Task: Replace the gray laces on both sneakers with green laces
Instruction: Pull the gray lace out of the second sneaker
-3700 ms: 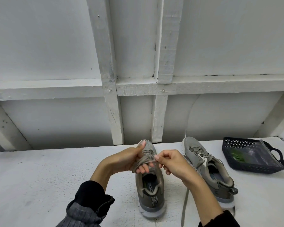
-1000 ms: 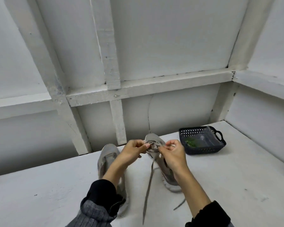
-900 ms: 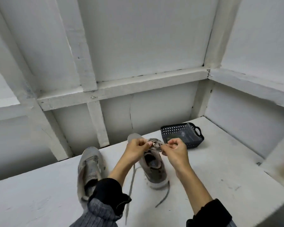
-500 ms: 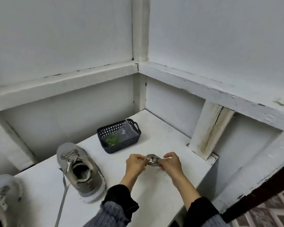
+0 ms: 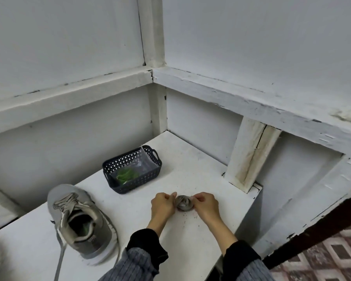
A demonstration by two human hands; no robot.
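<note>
both grips pinch a coiled gray lace point(image 5: 183, 203) between them, my left hand point(image 5: 163, 205) and right hand point(image 5: 206, 203) low over the counter point(image 5: 201, 175) near its right edge. one sneaker point(image 5: 80, 222) sits to the left, still gray-laced, and green laces point(image 5: 127, 175) lie bagged in the basket point(image 5: 111, 166) behind.

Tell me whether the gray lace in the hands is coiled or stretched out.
Coiled: the gray lace sits wound in loops, pinched between left hand and right hand.
</note>
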